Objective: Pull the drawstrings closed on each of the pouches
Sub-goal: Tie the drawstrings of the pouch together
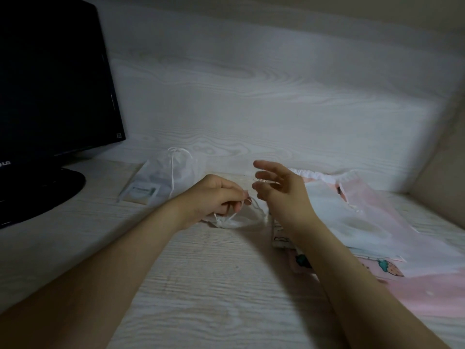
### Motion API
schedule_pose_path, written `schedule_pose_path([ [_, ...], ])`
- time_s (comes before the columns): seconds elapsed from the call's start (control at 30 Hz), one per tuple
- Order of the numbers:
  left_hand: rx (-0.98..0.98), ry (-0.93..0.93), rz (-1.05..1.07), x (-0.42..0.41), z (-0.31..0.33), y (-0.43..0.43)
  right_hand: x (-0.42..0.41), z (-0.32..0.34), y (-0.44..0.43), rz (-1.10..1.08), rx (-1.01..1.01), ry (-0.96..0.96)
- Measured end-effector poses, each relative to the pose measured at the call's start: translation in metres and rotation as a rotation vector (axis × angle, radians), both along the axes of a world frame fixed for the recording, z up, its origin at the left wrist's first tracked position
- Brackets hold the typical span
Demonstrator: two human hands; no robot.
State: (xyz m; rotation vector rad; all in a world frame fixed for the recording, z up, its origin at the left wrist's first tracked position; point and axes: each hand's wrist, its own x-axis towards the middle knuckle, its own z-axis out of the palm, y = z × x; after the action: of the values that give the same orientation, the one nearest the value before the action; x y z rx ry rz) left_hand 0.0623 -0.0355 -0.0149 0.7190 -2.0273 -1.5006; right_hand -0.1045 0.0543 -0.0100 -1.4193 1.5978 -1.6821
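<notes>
On the pale wood-grain desk (201,285), just past the forearms, lies a small white mesh pouch (231,224), its neck half gathered. The left hand (214,195) pinches its thin drawstring (256,205) between curled fingers. At three o'clock from it the right hand (279,190) hovers with fingers spread and loose; I cannot tell if a cord crosses them. The pouch looks light, limp and likely to slide, so I'd pin the neck and pull the cord ends. The pile of pouches (364,222) waits at three o'clock, a larger white mesh pouch (171,172) at eleven, and the monitor (50,84) beyond at ten.
</notes>
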Motion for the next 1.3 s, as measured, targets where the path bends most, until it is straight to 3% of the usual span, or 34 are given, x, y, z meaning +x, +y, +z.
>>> schedule_pose_path([
  [0.13,0.021,0.021,0.067,0.000,-0.001,-0.006,0.006,-0.002,0.003,0.012,0.016,0.147],
  [0.33,-0.008,0.037,0.066,0.000,-0.002,-0.010,0.011,-0.013,-0.004,-0.117,-0.113,0.625],
  [0.47,-0.014,-0.012,0.073,0.000,0.000,-0.004,0.004,-0.013,-0.008,-0.174,-0.168,0.812],
  [0.67,0.001,-0.024,0.173,0.000,0.002,-0.005,-0.001,-0.023,-0.020,-0.212,0.023,1.036],
  [0.73,-0.081,-0.011,0.210,0.000,0.000,-0.005,0.000,-0.024,-0.020,-0.222,0.059,1.014],
  [0.9,-0.470,0.011,0.257,-0.001,-0.009,-0.014,0.002,-0.013,-0.010,-0.170,0.098,0.608],
  [0.97,-0.575,-0.003,0.284,-0.003,-0.012,-0.016,0.002,-0.011,-0.008,-0.149,0.107,0.533],
  [1.17,-0.528,-0.036,0.168,-0.005,-0.015,-0.008,0.004,-0.009,-0.007,-0.112,0.090,0.342],
  [1.3,-0.474,-0.009,0.254,-0.006,-0.008,-0.008,0.004,-0.009,-0.006,-0.201,0.063,0.412],
])
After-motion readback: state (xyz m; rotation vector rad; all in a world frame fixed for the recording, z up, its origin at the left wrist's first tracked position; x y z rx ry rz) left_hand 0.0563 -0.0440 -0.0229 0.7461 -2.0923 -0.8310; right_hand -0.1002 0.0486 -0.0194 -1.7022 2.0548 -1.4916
